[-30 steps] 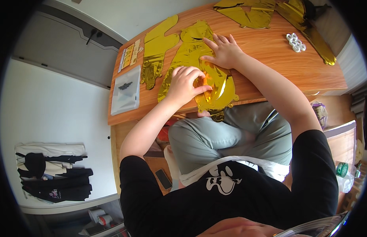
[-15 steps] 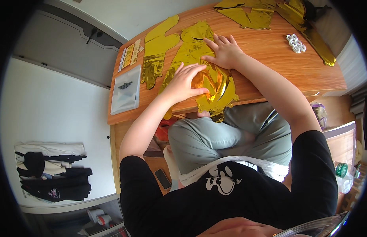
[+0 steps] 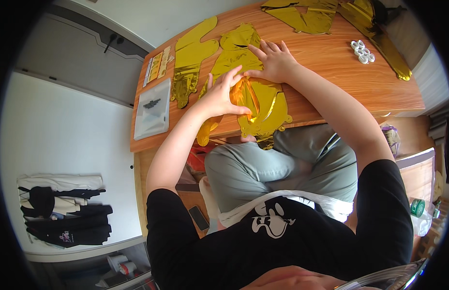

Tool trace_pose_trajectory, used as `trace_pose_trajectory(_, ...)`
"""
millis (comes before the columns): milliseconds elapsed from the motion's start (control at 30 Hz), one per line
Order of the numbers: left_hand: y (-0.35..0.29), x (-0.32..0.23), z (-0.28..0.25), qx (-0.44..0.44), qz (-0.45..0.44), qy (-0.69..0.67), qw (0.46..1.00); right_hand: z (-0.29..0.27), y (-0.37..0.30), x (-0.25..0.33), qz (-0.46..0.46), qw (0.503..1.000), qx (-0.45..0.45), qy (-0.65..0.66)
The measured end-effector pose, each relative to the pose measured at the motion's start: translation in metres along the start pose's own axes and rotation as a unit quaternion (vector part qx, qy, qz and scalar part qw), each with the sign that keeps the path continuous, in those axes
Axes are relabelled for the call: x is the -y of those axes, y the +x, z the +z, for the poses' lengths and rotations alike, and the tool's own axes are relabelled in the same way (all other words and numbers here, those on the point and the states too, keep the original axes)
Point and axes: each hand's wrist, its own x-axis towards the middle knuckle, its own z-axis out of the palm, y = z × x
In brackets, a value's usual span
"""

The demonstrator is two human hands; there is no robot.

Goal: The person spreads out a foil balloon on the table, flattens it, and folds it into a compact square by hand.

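Note:
A flat gold foil balloon [image 3: 270, 108] lies crumpled at the table's front edge, its lower end hanging over. My left hand [image 3: 219, 99] reaches over its left side, thumb and fingers wide apart around a raised, shiny orange-gold fold. The left thumb tip touches the foil. My right hand [image 3: 277, 65] rests on the balloon's upper right edge with fingers spread and palm down. Its thumb points left, close to the left fingertips. Left of these lies another flat gold foil balloon [image 3: 191, 55].
On the wooden table [image 3: 326, 82] are a clear plastic pouch [image 3: 153, 111], printed cards [image 3: 158, 66], white rings [image 3: 363, 52] and more gold foil pieces [image 3: 309, 17] at the far right. A dark phone [image 3: 199, 218] lies below, left of my lap.
My left hand has shifted slightly up and left, its fingers lifting and spreading wider from the thumb. The foil fold beneath stands more upright. My right hand has hardly moved.

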Motion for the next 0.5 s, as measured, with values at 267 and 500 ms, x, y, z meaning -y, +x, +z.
trace_pose_trajectory(267, 0.000, -0.005, -0.001, 0.027, 0.009, 0.056, 0.998, -0.001, 0.002, -0.003, -0.001, 1.000, 0.027, 0.007)
trace_pose_trajectory(500, -0.002, -0.016, -0.005, 0.064, 0.007, 0.104, 0.993, -0.006, 0.001, -0.001, 0.007, 0.999, 0.043, 0.009)
